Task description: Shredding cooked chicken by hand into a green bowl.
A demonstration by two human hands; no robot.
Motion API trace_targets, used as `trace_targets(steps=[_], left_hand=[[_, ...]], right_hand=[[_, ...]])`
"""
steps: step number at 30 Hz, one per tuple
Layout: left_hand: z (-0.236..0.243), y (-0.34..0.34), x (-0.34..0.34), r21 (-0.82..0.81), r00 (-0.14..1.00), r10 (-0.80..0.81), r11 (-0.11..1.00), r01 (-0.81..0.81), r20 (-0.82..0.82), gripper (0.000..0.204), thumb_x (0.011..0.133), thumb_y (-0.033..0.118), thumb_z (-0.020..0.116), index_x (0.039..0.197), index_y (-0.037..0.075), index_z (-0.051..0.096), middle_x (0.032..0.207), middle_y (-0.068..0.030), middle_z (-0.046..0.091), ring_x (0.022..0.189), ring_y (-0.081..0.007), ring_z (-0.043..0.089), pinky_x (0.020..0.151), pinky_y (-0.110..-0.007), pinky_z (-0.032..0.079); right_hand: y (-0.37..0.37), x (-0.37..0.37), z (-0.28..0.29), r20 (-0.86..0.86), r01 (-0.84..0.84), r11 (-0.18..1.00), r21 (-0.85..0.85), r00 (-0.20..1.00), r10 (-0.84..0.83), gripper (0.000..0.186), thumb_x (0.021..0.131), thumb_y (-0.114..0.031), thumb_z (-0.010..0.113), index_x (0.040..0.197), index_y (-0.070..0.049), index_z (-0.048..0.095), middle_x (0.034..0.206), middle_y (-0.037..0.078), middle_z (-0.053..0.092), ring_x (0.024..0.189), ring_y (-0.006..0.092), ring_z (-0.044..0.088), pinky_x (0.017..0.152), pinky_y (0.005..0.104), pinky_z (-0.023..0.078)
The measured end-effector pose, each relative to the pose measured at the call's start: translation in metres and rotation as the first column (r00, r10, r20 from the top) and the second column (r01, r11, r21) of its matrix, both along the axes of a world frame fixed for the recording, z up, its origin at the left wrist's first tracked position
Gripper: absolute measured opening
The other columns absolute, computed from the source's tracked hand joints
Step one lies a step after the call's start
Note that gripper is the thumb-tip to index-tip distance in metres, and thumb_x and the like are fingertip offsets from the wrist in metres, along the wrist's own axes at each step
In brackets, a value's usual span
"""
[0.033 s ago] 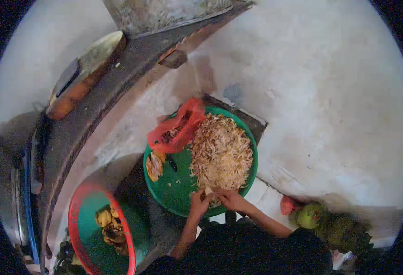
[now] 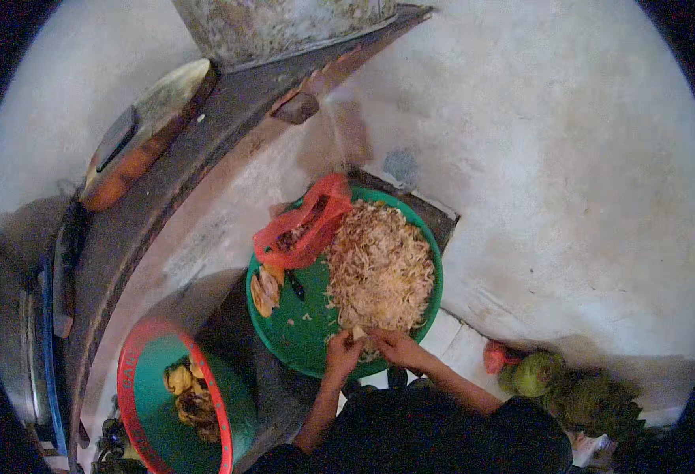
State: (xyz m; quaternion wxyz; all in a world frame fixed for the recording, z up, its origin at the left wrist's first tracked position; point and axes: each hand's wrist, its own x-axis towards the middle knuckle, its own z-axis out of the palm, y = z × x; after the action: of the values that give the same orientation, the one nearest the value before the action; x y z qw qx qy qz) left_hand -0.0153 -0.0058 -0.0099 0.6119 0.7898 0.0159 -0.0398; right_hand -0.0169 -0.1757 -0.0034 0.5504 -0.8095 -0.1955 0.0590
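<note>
Over the near edge of a round green tray [image 2: 304, 344], my two hands meet at a small pale piece of food [image 2: 358, 333]. My left hand [image 2: 343, 353] pinches it from the left. Close against its other side, my right hand [image 2: 392, 347] has its fingers bent together; what they hold is too small to make out. Just beyond them lies a large heap of pale shredded food [image 2: 383, 268]. A red net-like bag [image 2: 304, 229] with dark bits inside rests at the tray's far left. Below the bag are pale yellowish pieces [image 2: 266, 291] and a small dark knife-like object [image 2: 294, 286].
At lower left stands a green basket with a red rim [image 2: 126, 379], holding yellow-brown pieces [image 2: 193, 399]. A dark ledge [image 2: 154, 186] curves along the left, bearing a long wooden piece [image 2: 154, 122]. Round green fruits [image 2: 537, 373] sit at right beside a pale wall [image 2: 569, 197].
The whole view has shifted slightly. Both hands stay together at the tray's near edge, with only a small change in the fingers.
</note>
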Motion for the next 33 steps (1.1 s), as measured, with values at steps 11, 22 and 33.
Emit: trace_targets(steps=[11, 22, 33], left_hand=[[-0.014, -0.007, 0.002, 0.161, 1.000, 0.009, 0.987, -0.012, 0.025, 0.021, 0.076, 0.014, 0.064, 0.088, -0.001, 0.059, 0.073, -0.0061, 0.061, 0.064, -0.0126, 0.055, 0.060, -0.027, 0.045], [-0.024, -0.019, -0.004, -0.133, 0.987, -0.028, 0.991, 0.007, -0.159, 0.013, 0.076, 0.012, 0.064, 0.075, 0.002, 0.055, 0.066, -0.0012, 0.055, 0.061, -0.0100, 0.050, 0.055, -0.027, 0.042], [-0.049, 0.006, 0.021, -0.036, 0.998, -0.024, 0.999, 0.022, -0.058, 0.029, 0.073, 0.016, 0.069, 0.063, 0.005, 0.044, 0.057, 0.0032, 0.038, 0.054, -0.0079, 0.035, 0.048, -0.026, 0.031]], right_hand=[[-0.008, -0.008, -0.002, -0.197, -0.006, 1.000, 0.015, 0.980, 0.009, 0.040, 0.095, -0.031, 0.039, 0.128, -0.008, 0.044, 0.069, 0.009, 0.057, 0.061, 0.0159, 0.054, 0.058, 0.0312, 0.047], [-0.021, -0.026, 0.034, -0.441, -0.009, 0.999, 0.048, 0.897, 0.029, 0.040, 0.095, -0.024, 0.039, 0.130, -0.006, 0.041, 0.072, 0.009, 0.057, 0.059, 0.0144, 0.053, 0.054, 0.0297, 0.045], [0.001, -0.012, -0.012, 0.231, 0.166, 0.986, 0.007, 0.959, -0.163, 0.033, 0.091, -0.019, 0.044, 0.117, -0.001, 0.052, 0.089, 0.019, 0.062, 0.076, 0.0298, 0.061, 0.071, 0.0367, 0.048]])
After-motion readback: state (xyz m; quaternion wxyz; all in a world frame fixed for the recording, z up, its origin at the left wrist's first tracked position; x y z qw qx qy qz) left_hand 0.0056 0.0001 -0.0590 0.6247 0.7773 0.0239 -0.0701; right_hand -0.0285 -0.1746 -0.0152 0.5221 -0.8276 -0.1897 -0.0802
